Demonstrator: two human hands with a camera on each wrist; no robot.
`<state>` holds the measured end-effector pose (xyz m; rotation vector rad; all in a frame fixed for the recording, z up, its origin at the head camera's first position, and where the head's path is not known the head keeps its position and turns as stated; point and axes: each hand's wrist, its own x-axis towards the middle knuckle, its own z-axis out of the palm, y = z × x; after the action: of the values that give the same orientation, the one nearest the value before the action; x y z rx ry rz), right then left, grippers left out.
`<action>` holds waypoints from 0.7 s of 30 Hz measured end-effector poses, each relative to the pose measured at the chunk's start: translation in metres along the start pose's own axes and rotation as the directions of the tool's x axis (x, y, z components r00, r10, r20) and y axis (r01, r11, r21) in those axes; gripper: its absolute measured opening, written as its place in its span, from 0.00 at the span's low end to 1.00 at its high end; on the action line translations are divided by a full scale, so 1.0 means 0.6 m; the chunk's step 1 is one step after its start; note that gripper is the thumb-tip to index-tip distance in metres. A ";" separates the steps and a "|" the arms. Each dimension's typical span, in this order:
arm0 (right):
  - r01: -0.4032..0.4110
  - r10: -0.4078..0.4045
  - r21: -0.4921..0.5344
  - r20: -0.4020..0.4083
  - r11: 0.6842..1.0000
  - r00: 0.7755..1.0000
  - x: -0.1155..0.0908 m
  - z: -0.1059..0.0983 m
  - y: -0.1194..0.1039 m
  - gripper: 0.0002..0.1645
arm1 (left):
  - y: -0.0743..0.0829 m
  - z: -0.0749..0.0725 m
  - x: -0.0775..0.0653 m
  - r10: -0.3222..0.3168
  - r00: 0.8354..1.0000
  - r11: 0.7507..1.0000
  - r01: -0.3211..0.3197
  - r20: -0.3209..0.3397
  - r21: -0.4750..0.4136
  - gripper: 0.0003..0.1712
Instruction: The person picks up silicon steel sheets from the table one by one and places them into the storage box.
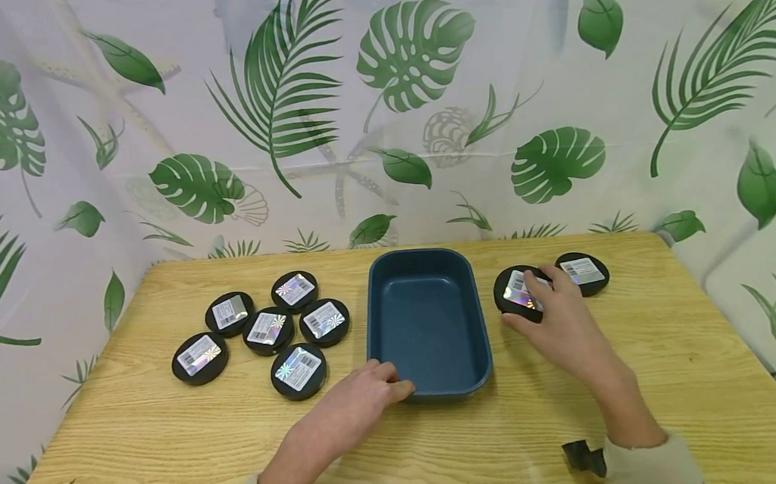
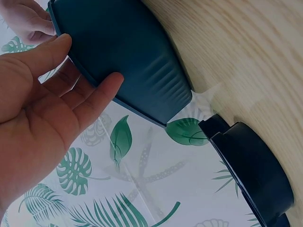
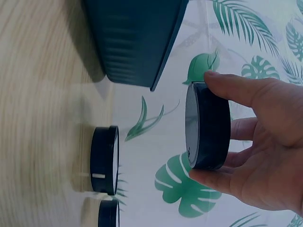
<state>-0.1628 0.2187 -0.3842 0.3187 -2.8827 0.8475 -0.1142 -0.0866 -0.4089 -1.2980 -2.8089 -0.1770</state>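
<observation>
My left hand holds the near left corner of a dark blue rectangular tub; in the left wrist view its fingers lie at the tub's rim. To the right of the tub, my right hand grips a round, flat black container with a white, shiny label. The right wrist view shows this black container held by its edge between thumb and fingers, raised off the table. Near that hand, another labelled black container lies on the table. The tub's inside shows bare.
Several similar labelled black containers lie close together on the wooden table left of the tub. A leaf-printed sheet hangs behind the table and at its sides. A small black piece is by my right sleeve.
</observation>
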 end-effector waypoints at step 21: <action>0.076 -0.076 0.028 0.005 0.997 0.997 -0.007 0.026 -0.035 0.44 | 0.000 0.001 0.002 -0.017 1.000 1.000 0.017 0.018 0.002 0.22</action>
<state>-0.1546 0.1936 -0.3871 0.4316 -2.8459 0.8754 -0.1150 -0.0858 -0.4092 -1.2828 -2.8351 -0.1632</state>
